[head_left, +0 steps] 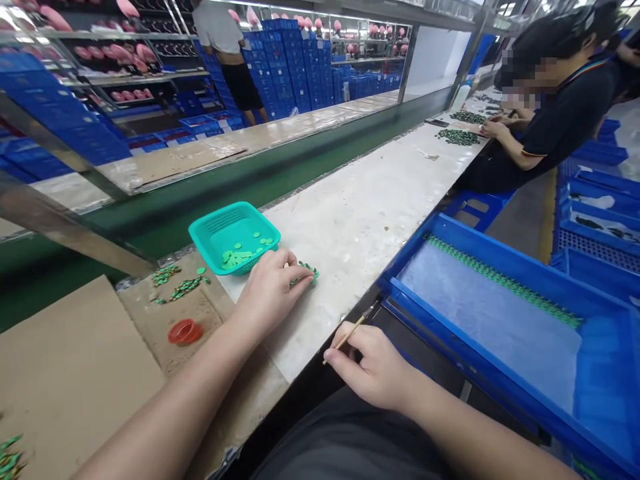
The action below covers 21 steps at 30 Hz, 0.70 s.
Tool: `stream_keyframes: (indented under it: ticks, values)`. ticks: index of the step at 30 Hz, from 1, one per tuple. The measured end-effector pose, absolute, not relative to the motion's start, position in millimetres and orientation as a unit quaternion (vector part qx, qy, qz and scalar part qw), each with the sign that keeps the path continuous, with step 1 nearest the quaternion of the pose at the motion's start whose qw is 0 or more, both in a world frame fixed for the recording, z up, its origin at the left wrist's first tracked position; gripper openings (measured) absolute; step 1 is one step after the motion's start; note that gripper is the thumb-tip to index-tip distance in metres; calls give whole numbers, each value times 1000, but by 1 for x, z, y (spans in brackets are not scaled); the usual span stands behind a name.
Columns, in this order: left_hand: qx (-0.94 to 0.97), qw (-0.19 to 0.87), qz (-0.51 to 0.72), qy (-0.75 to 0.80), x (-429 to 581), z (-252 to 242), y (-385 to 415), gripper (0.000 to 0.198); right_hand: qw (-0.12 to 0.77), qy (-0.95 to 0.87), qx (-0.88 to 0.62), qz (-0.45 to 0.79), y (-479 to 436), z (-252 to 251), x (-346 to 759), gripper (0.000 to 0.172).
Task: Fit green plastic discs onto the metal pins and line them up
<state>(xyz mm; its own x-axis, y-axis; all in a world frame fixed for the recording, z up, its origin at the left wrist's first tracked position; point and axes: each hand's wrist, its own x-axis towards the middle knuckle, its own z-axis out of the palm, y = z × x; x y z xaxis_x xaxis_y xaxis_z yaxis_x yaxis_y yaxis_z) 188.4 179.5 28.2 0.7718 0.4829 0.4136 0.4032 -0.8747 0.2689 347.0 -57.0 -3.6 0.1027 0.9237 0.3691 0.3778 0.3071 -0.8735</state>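
Note:
My left hand [273,287] is over the white worktop, thumb and fingers closed around a small green piece with dark and brown bits [309,272]; the fingers partly hide it. My right hand [373,365] is at the table's front edge, gripping a thin paintbrush [351,338] with its bristles pointing up and away. Beside my left hand stands a turquoise basket [203,233] with several flat green discs [236,256] inside. Small green and brown pieces [187,288] lie in heaps on the cardboard to the left, near a small red cup [185,331].
On my right, a blue tray [440,307] lined with a pale sheet holds a row of green pieces [500,277]. A co-worker [565,113] sits farther along the table by heaps of dark green pieces [459,137]. Another person [225,53] stands behind the bench near stacked blue crates [285,67].

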Motion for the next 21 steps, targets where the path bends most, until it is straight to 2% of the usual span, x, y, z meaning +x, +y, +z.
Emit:
stream_keyframes:
  ticks: [11, 21]
  values:
    - [936, 61, 234, 254, 189, 30, 181, 23, 530, -596, -530, 288, -51, -5, 359, 23]
    - [850, 125, 288, 422, 124, 100, 163, 48, 507, -557, -603, 263, -24, -1, 380, 23]
